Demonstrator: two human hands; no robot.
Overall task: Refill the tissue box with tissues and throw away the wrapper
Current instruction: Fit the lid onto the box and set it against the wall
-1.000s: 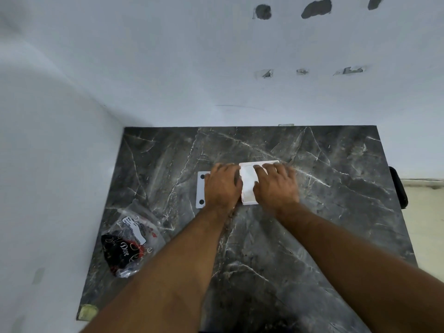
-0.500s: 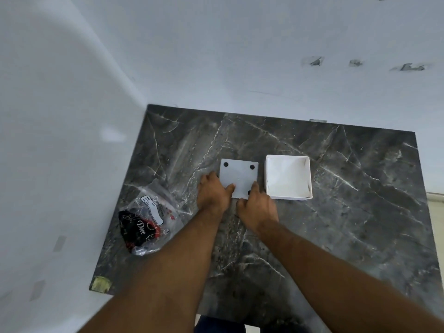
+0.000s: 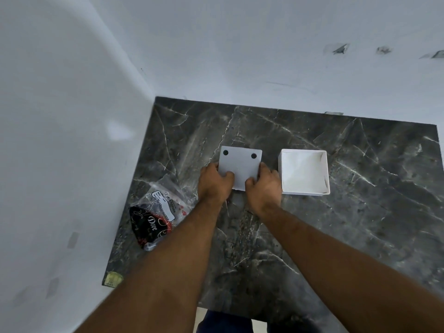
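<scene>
A square white panel with two black round pads at its far corners (image 3: 241,165) lies on the dark marble table; it looks like the tissue box's base. My left hand (image 3: 213,183) grips its near left corner and my right hand (image 3: 264,186) grips its near right corner, thumbs on top. To the right stands the open white tissue box shell (image 3: 303,173), its white inside showing. A clear plastic wrapper with black and red print and a white label (image 3: 156,217) lies crumpled at the table's left side.
The marble table (image 3: 360,212) sits in a corner, with white walls at the left and the back. A small yellowish sticker (image 3: 113,278) marks the near left corner. Dark trousers (image 3: 223,323) show below the near edge.
Both hands left the box shell, which now stands open to the right, and closed on the panel's near corners. The camera view swung to the left.
</scene>
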